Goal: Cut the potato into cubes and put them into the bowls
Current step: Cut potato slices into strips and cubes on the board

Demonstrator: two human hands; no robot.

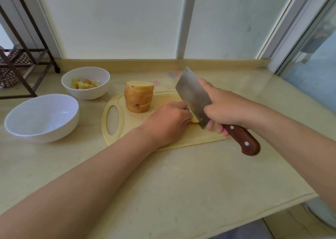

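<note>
A pale yellow cutting board (127, 127) lies on the counter. At its back stands a stack of potato slices (139, 97). My left hand (169, 122) holds a potato piece (195, 119) down on the board with curled fingers; most of the piece is hidden under the hand. My right hand (225, 107) grips a cleaver (195, 97) by its brown wooden handle, index finger laid along the blade. The blade edge sits in the piece beside my left fingers. A white bowl (85, 91) with several potato cubes stands at the back left. An empty white bowl (41, 129) is nearer on the left.
A dark metal rack (27, 57) with a patterned cloth stands at the far left. Frosted window panes and a sill run behind the counter. The counter's front edge (254, 213) drops off at the lower right.
</note>
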